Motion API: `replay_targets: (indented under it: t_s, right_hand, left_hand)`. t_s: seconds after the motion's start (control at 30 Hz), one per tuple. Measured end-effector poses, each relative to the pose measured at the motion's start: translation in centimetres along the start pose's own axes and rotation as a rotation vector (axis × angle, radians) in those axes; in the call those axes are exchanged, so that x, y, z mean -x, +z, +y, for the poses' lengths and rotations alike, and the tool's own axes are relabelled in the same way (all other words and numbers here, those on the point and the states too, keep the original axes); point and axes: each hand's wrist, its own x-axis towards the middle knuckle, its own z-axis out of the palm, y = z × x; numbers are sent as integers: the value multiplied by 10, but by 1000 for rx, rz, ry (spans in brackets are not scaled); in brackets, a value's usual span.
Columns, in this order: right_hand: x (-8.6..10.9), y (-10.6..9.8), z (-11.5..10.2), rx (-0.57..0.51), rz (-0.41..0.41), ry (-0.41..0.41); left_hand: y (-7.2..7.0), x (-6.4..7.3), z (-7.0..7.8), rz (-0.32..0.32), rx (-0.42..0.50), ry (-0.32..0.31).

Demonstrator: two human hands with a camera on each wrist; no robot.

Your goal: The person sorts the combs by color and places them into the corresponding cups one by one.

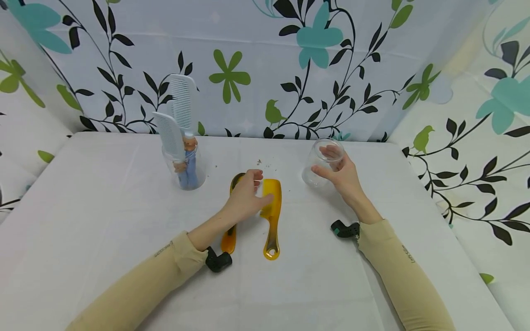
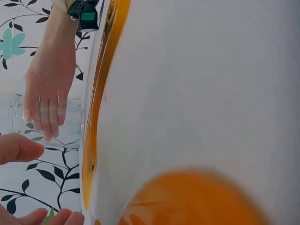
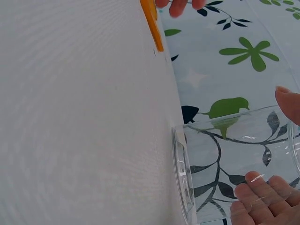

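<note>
My right hand [image 1: 337, 172] holds a clear glass jar [image 3: 225, 164], with the thumb on one side and the fingers on the other. The jar stands upright on the white table. Fingers apart, my left hand [image 1: 246, 195] hovers between two amber combs and holds nothing. One amber comb [image 1: 273, 218], handle towards me, lies just right of its thumb. The other amber piece [image 1: 229, 241] lies under the hand and wrist, which hide its middle; it appears blurred in the left wrist view.
At the back left, a second glass jar [image 1: 200, 177] holds two pale blue combs [image 1: 182, 103] and dolls [image 1: 190, 161] in blue. Small dark crumbs [image 1: 259, 162] dot the table [image 1: 124, 230] near its middle. A patterned cloth [image 1: 248, 46] hangs behind.
</note>
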Motion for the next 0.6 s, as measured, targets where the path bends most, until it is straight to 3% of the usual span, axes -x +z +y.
replay_targets:
  t_s: [0.6]
  right_hand:
    - [-1,0,2,6,5,8]
  left_hand:
    - [18,-9,4,35,-154,19]
